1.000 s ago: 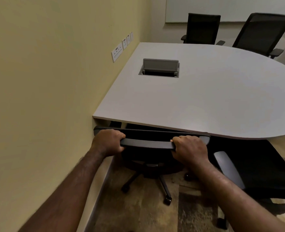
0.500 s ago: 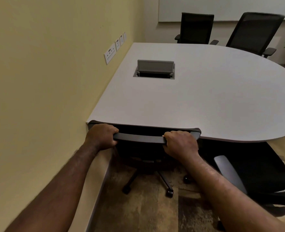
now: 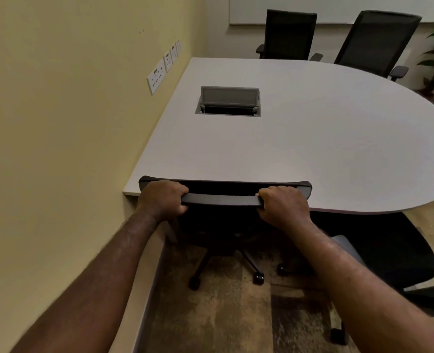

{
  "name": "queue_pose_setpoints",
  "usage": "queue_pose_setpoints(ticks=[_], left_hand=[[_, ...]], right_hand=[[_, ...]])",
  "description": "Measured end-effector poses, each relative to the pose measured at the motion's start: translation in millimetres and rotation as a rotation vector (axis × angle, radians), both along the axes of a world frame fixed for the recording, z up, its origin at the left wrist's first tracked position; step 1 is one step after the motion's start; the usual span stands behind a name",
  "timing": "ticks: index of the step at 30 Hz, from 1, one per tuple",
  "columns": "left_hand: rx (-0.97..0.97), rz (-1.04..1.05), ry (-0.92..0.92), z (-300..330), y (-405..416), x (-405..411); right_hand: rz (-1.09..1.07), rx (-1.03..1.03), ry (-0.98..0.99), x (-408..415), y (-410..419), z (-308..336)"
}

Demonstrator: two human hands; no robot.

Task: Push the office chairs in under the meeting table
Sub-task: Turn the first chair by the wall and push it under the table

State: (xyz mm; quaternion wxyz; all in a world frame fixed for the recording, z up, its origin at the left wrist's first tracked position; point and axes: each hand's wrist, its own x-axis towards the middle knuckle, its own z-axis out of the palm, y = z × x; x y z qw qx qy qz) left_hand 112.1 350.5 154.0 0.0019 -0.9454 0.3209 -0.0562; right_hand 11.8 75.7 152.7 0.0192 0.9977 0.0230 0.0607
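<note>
Both sets of fingers are curled tight over the top rail of the near office chair [image 3: 222,200], left hand [image 3: 161,200] by its left end, right hand [image 3: 283,206] by its right. Chair back is pressed against the near edge of the meeting table [image 3: 312,149], close to the wall corner. Second chair [image 3: 389,250] is seen at the right, partly under the edge.

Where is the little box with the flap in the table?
In the head view, the flap box is sunk into the meeting table top, on its left side near the wall sockets, beyond the chair being held.
</note>
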Motion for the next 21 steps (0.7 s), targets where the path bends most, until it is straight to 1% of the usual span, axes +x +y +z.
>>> queue_pose_setpoints(ticks=[12,21], left_hand=[[0.0,-0.013,0.003,0,11,34],[-0.024,-0.024,0.008,3,13,33]], right_hand=[[-0.018,0.007,-0.029,21,15,0],[-0.033,0.023,-0.041,20,16,-2]])
